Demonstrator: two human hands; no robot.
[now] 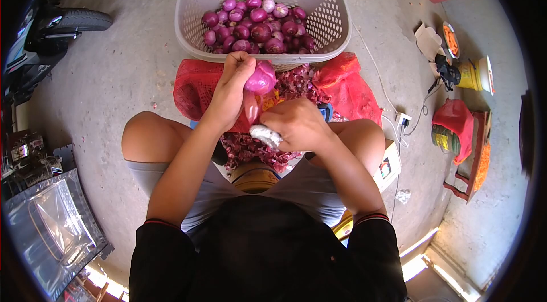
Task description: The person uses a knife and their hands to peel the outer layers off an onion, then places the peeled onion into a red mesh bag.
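Note:
My left hand [232, 85] is closed around a peeled-looking, glossy red onion [261, 78], held up just in front of the basket. Close below it, my right hand [299, 124] is curled round a white-wrapped handle [266, 135]; whatever the handle belongs to is hidden by my fingers. Loose onion skins [250, 151] lie in a heap between my knees, under both hands. Beyond the hands stands a grey plastic basket [188, 28] with many red onions [261, 32] in it.
Red mesh sacks [194, 88] lie against the basket's near side, one on each side of the skins. A power cable with a socket block [403, 119] runs along the floor at right. A motorbike wheel [80, 20] stands at left, a yellow bucket [472, 76] at far right.

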